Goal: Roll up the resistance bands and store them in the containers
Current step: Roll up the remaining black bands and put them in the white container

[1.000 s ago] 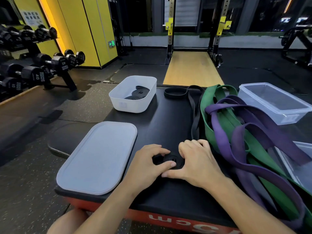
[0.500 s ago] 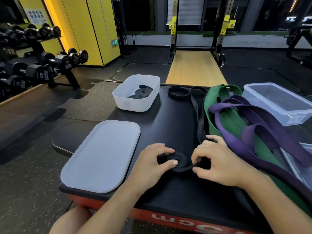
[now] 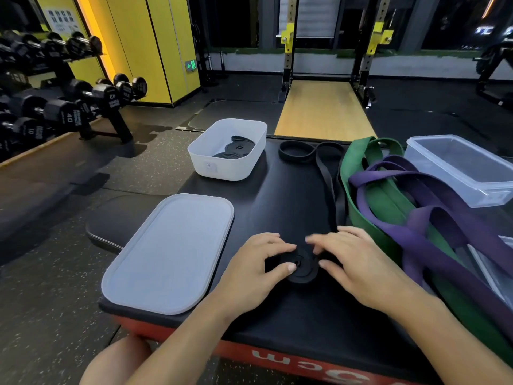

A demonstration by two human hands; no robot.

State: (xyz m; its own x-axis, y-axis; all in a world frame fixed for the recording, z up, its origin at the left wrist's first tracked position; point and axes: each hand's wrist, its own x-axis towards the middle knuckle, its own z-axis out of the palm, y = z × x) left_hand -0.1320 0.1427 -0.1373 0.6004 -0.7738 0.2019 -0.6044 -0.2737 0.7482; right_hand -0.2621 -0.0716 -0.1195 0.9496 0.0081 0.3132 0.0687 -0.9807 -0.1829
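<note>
Rightward no longer: the right hand (image 3: 358, 262) has brought its fingers from the tail onto the coil (image 3: 302, 270). Speckled rubber floor (image 3: 55, 315). Matte padded desk (image 3: 277, 195): flat green band (image 3: 358, 195) and purple band (image 3: 433, 218) along its right edge, frosted lid (image 3: 172, 254) near-left, white tub (image 3: 222, 168) far. Mid near edge, the left hand (image 3: 255, 262) grips the coil, thumb on centre; the right hand's hold is blurred, untellable.

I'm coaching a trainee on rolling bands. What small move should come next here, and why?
Probably another turn of the black roll: the left hand grips it, the right hand, blurred, meets its edge, and a long unrolled tail runs up the bench.
</note>
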